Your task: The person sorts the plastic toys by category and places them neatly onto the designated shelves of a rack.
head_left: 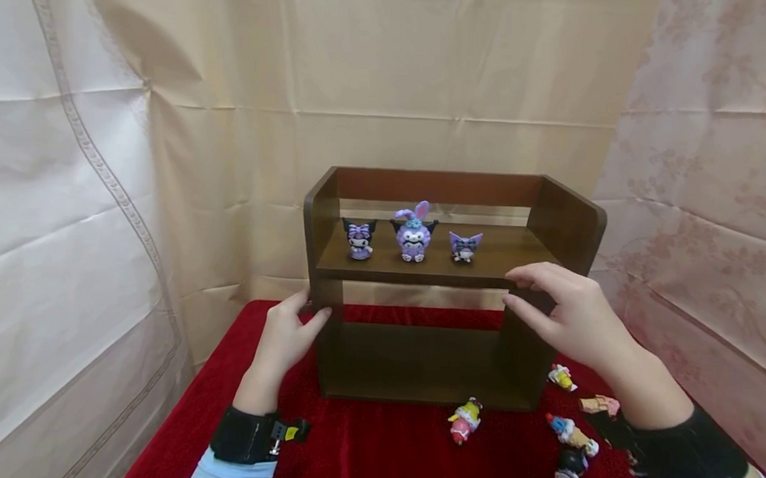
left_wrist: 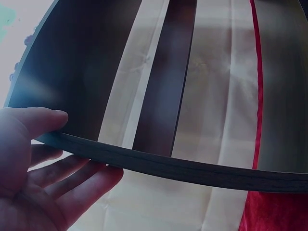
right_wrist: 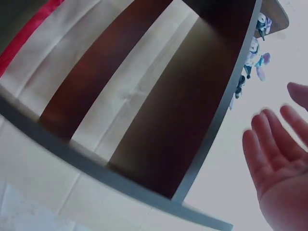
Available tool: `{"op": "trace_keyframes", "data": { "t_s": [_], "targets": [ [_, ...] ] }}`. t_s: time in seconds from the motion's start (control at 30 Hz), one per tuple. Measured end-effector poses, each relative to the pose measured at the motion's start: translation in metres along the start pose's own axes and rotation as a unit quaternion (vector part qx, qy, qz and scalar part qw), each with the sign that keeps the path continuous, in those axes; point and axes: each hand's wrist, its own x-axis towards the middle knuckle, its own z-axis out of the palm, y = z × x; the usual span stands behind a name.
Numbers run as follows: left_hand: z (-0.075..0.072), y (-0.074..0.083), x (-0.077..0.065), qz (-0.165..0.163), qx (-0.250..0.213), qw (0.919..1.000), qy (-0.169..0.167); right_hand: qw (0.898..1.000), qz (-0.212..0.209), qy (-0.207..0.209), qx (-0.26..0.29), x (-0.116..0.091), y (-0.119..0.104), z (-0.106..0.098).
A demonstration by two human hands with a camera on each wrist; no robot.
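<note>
A dark brown two-tier wooden shelf (head_left: pixel 435 187) stands in the middle of the head view. My left hand (head_left: pixel 286 337) grips its left side panel, thumb on the inner side and fingers around the outside, as the left wrist view shows at the panel edge (left_wrist: pixel 192 173). Fingers spread and slightly bent, my right hand (head_left: pixel 570 312) hovers in front of the right side panel (head_left: pixel 570 221), holding nothing. On the upper board stand a black-eared figurine (head_left: pixel 360 241), a purple rabbit-eared figurine (head_left: pixel 413 239) and a small purple-eared figurine (head_left: pixel 464 247).
Red cloth (head_left: pixel 375 450) covers the table. A yellow and pink figurine (head_left: pixel 465 419) lies before the shelf. Several more lie at the right, among them a yellow one (head_left: pixel 562 377) and a black one (head_left: pixel 570 467). Beige curtain (head_left: pixel 439 72) hangs behind.
</note>
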Motion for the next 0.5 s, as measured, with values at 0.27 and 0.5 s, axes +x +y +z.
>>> {"op": "trace_keyframes", "data": {
  "t_s": [0.27,0.5],
  "targets": [
    [-0.001,0.002,0.002,0.0,0.002,1.0,0.005,0.994,-0.023,-0.103,0.025,-0.023,0.0,-0.009],
    [0.001,0.001,0.0,-0.006,-0.001,1.0,0.004,0.971,0.048,-0.224,0.063,-0.053,0.012,-0.017]
  ]
}}
